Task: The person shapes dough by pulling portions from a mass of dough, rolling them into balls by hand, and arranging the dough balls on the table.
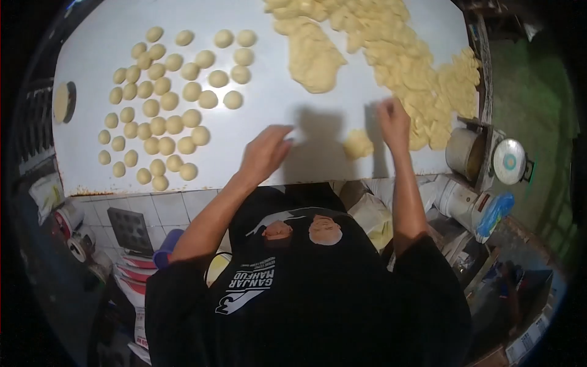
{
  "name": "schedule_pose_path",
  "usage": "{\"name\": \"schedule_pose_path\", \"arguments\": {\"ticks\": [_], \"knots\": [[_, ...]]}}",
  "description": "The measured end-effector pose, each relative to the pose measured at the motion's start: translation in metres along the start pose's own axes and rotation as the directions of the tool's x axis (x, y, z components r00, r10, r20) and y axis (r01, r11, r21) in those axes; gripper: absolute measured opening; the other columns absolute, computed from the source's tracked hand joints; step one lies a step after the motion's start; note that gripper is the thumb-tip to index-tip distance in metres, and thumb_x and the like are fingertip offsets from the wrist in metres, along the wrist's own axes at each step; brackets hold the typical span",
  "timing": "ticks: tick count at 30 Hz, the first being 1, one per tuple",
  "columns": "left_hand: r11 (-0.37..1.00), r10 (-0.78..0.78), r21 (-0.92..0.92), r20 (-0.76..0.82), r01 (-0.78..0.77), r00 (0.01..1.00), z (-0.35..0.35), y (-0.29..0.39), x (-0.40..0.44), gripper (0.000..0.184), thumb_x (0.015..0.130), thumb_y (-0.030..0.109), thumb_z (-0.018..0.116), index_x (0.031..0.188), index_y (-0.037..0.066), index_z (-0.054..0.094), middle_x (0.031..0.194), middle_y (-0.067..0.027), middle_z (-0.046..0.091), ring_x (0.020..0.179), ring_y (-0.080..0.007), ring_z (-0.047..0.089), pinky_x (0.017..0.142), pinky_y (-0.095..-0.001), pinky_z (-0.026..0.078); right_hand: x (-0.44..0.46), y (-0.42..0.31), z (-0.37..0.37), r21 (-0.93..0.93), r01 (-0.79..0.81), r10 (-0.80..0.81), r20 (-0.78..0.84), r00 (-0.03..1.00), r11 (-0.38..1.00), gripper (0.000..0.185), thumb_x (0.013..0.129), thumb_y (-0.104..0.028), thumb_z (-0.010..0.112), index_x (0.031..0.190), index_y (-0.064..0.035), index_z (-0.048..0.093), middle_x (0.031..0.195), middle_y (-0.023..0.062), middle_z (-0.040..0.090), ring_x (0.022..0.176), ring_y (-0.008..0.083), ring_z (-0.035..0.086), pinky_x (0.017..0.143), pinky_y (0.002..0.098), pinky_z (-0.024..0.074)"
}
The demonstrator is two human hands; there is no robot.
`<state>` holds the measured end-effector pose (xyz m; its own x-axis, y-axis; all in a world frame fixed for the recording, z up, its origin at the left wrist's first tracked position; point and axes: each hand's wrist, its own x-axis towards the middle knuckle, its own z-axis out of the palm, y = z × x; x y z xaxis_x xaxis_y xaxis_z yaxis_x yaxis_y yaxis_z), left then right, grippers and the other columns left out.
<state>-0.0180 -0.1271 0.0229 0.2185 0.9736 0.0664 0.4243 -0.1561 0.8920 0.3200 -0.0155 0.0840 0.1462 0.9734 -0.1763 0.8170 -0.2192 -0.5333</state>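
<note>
My left hand [266, 154] is over the near middle of the white table [257, 122], its fingers half bent and the thumb apart from them; no dough shows in it. My right hand [394, 122] is farther right, with fingers curled in by the edge of the flattened dough pieces [397, 58]. Whether anything is inside those fingers is hidden. Between the hands, closer to the right one, lies a small yellow dough lump [358, 144]. A larger smooth dough slab [315, 58] rests beyond them. Several round dough balls [174, 125] are spread to the left.
A round lidded-looking container [63, 102] stands at the table's left edge. A metal pot [463, 150] and a round-topped scale [509, 161] are off the right edge. Below the table are a dark molded pan [129, 229], a purple container [168, 246] and a white bucket [454, 200].
</note>
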Motion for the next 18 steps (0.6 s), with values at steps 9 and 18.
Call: {"name": "schedule_pose_path", "arguments": {"ticks": [9, 18], "knots": [[0.985, 0.042, 0.162, 0.105, -0.059, 0.994, 0.205, 0.045, 0.066, 0.05, 0.086, 0.005, 0.071, 0.135, 0.0, 0.061, 0.127, -0.0246, 0.067, 0.117, -0.0409, 0.065, 0.103, -0.0479, 0.052, -0.059, 0.149, 0.04, 0.147, 0.705, -0.716, 0.04, 0.697, 0.694, 0.072, 0.075, -0.013, 0.091, 0.138, 0.0015, 0.06, 0.136, 0.0225, 0.063, 0.127, 0.043, 0.062, 0.103, 0.0465, 0.052], [0.983, -0.177, 0.024, -0.119, 0.181, 0.977, 0.109, 0.062, 0.018, 0.027, 0.101, 0.002, 0.061, 0.127, -0.002, 0.067, 0.121, -0.0197, 0.07, 0.107, -0.035, 0.07, 0.094, -0.0443, 0.057, -0.054, 0.122, 0.03, 0.355, 0.423, -0.516, 0.229, 0.825, 0.834, 0.037, 0.086, -0.014, 0.078, 0.117, -0.003, 0.063, 0.109, 0.02, 0.068, 0.107, 0.0405, 0.067, 0.092, 0.0471, 0.0542]]}}
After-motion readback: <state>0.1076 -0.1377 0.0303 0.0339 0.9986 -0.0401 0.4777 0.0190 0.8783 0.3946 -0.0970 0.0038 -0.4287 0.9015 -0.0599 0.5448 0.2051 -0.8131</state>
